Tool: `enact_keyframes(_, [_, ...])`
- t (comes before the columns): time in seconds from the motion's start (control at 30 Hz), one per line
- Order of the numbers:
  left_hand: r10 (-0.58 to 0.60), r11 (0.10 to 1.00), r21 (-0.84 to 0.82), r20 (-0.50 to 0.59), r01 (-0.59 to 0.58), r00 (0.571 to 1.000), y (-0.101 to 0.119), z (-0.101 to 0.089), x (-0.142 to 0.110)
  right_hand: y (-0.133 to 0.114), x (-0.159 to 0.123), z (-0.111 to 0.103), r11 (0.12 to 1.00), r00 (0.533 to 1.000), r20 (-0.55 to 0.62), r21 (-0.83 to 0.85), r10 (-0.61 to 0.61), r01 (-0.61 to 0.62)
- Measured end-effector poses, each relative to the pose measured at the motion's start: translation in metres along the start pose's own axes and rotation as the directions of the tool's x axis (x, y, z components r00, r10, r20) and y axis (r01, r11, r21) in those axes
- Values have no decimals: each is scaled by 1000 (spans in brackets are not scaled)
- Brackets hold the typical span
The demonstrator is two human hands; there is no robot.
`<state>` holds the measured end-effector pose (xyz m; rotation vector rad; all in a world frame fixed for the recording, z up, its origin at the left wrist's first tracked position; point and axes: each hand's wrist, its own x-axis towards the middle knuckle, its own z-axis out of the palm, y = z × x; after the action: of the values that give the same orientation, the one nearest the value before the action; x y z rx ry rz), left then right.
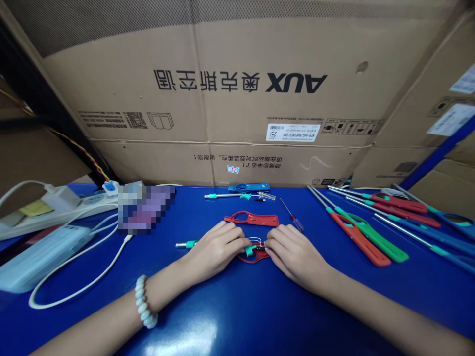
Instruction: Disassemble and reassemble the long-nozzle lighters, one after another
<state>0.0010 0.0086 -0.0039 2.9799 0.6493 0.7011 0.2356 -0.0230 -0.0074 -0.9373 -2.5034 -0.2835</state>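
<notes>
An opened long-nosed lighter [256,258] lies in front of me, with a red half-shell, a teal trigger, a white wire and a metal tube poking out to the left. My left hand [220,244] is closed over its middle, fingertips by the trigger. My right hand [297,254] pinches its right end at a small black part; the fingers hide most of that end. Just beyond my fingertips rests the other red half-shell [260,219]. Farther back are a blue half-shell [248,187], a metal tube with teal pieces [224,196] and a small clear tank [267,196].
A small screwdriver [293,216] lies beyond my right hand. Several assembled lighters, including a green one [382,240], are spread at the right. On the left are a pale blue power bank [44,257], cables and a power strip [92,201]. A large cardboard box [222,118] walls off the back.
</notes>
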Motion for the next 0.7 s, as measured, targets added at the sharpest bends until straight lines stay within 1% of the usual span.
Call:
enact_keyframes(0.07, [-14, 1000, -23, -24, 13, 1000, 0, -1, 0, -1, 2, 0, 992, 996, -5, 98, 85, -84])
enact_keyframes(0.17, [-34, 999, -39, -43, 32, 999, -1, -1, 1, -1, 4, -1, 928, 975, 37, 300, 219, -220])
enact_keyframes(0.27, [-50, 998, -43, -45, 49, 998, -1, -2, 1, 1, 4, -1, 856, 956, 91, 429, 278, -290])
enact_keyframes(0.37, [-63, 997, -52, -42, 61, 997, 0, -3, 1, 2, 3, 1, 811, 947, 114, 492, 301, -317])
enact_keyframes(0.57, [-78, 992, -101, -56, 72, 995, -2, -1, 1, 3, 3, 3, 749, 925, 149, 549, 350, -371])
enact_keyframes(0.7, [-83, 990, -119, -50, 76, 995, -3, 0, 1, 4, 5, 5, 728, 918, 158, 567, 363, -386])
